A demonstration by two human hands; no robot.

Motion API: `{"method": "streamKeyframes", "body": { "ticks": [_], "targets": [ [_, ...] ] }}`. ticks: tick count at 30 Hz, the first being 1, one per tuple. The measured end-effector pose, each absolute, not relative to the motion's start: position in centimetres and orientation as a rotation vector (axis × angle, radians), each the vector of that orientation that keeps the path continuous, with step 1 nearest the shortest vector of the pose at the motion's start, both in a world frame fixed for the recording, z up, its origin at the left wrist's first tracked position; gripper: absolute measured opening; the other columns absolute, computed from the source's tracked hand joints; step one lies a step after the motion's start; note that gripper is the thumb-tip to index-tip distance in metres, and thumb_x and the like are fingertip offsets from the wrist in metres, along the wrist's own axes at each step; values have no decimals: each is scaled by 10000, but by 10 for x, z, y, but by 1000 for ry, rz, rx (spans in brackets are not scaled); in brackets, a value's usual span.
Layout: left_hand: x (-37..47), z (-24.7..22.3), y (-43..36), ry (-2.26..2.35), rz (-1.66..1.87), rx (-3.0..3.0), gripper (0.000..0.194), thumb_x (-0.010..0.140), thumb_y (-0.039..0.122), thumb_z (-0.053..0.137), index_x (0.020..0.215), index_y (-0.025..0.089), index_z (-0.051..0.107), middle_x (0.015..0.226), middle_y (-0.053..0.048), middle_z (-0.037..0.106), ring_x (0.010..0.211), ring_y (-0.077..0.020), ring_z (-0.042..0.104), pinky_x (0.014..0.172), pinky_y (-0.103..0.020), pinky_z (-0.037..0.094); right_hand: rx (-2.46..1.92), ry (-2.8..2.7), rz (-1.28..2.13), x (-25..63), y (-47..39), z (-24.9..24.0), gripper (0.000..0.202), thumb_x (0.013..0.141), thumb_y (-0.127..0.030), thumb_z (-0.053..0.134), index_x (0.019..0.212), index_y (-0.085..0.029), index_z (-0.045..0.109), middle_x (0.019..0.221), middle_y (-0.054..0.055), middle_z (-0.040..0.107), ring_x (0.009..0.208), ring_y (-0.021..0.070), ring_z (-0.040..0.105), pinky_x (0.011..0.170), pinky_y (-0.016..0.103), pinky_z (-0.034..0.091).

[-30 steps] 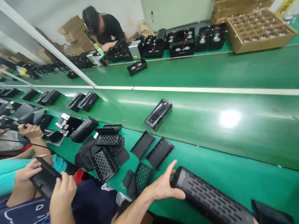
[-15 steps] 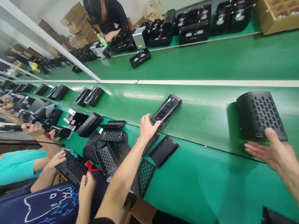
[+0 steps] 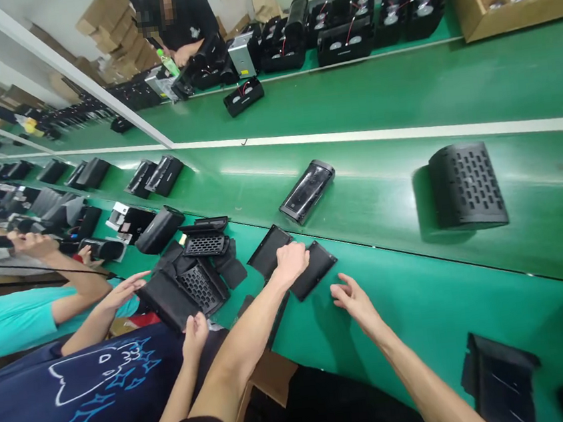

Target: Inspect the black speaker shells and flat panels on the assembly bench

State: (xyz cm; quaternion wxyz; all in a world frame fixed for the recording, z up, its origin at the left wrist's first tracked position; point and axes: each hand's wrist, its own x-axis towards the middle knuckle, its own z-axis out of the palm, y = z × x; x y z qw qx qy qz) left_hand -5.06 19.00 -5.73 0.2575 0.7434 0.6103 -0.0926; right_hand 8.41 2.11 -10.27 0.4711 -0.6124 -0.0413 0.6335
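My left hand [image 3: 293, 262] is over two flat black panels on the green table; its fingers are curled, and what they grip, if anything, is hidden. One panel [image 3: 269, 251] lies behind it, the other [image 3: 317, 271] to its right. My right hand [image 3: 351, 295] hovers just right of the panels, fingers apart and holding nothing. A glossy black case [image 3: 308, 191] rests on the belt beyond my left hand. Farther right on the belt stands a black housing [image 3: 467, 186] with slotted holes, touched by neither hand.
At the left, a person in a dark blue shirt [image 3: 94, 398] holds a black panel [image 3: 167, 300] near a pile of slotted covers [image 3: 203, 286]. More black parts [image 3: 505, 375] lie at the lower right. A divided carton [image 3: 517, 15] stands at the back right.
My right hand has let go of the slotted housing and moved left. My left hand has left the glossy case and come down over the flat panels. The neighbour's panel has moved right.
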Motion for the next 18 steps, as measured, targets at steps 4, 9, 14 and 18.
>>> {"method": "streamKeyframes", "body": {
  "ticks": [4, 9, 14, 18],
  "targets": [
    [-44, -48, 170, 1639, -100, 1859, 255, 902, 326, 605, 680, 199, 592, 744, -74, 680, 836, -266, 676, 790, -353, 452, -1532, -124, 1465, 103, 15, -90, 777, 657, -510, 956, 1332, -244, 679, 1214, 110, 762, 1149, 316, 708, 920, 406, 604],
    [-33, -43, 109, 1580, 68, 1560, 376, 942, 441, 497, 637, 224, 468, 569, 9, 555, 551, -156, 567, 571, -268, 396, -1506, -114, 1303, 127, -32, -61, 683, 624, -512, 974, 1208, -267, 719, 1099, 61, 783, 893, 273, 718, 634, 339, 589],
    [-38, -29, 67, 1381, 287, 1086, 606, 915, 785, 436, 742, 212, 536, 495, 42, 490, 397, -103, 447, 432, -224, 306, -1489, -57, 1224, 147, -73, -29, 453, 659, -554, 952, 927, -244, 759, 785, -2, 734, 638, 172, 612, 561, 279, 518],
    [-52, -16, 75, 1184, 107, 753, 657, 856, 846, 497, 970, 203, 568, 493, 56, 524, 333, -95, 421, 364, -196, 199, -1429, 5, 1358, 168, -90, -4, 437, 622, -467, 1001, 896, -225, 763, 751, 9, 748, 631, 185, 644, 587, 284, 520]
  ]
}}
